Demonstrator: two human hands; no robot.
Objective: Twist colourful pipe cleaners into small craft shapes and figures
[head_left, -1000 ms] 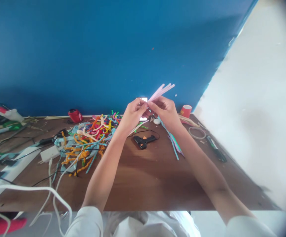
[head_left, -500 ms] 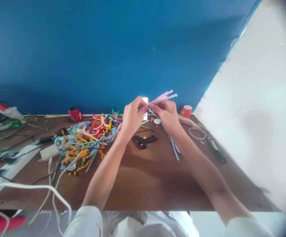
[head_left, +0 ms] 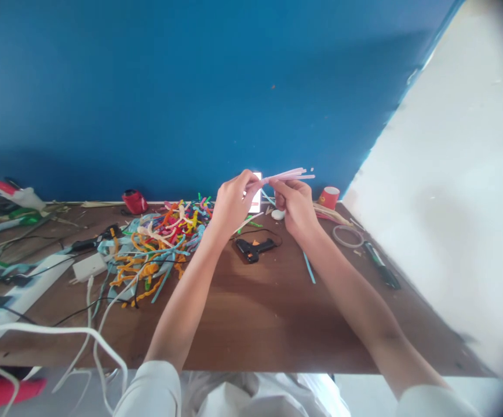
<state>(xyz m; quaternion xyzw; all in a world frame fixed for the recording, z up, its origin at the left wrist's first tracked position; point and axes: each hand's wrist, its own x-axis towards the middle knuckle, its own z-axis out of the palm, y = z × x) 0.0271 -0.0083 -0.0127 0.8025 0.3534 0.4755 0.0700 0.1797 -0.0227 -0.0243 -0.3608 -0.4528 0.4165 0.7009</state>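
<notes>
Both hands are raised over the back of the table, pinching a bundle of pale pink pipe cleaners [head_left: 294,173]. My left hand [head_left: 234,197] is closed on the bundle's left end. A short way to the right, my right hand [head_left: 295,202] grips it with thumb and fingers, and loose ends fan out past it to the right. Behind the hands stands a lit phone [head_left: 257,200], partly covered by my left hand. Below them a black glue gun [head_left: 254,249] lies on the table. A light blue pipe cleaner [head_left: 309,267] lies beside my right forearm.
A tangled heap of colourful pipe cleaners [head_left: 160,243] covers the left of the table [head_left: 251,324]. Further left are a white power strip [head_left: 29,295] and cables. A red paper cup [head_left: 330,197], a tape ring [head_left: 347,236] and a dark marker [head_left: 382,265] lie on the right.
The pink bundle has turned from slanting upward to nearly level. My hands are slightly further apart along it, and more of it shows between them.
</notes>
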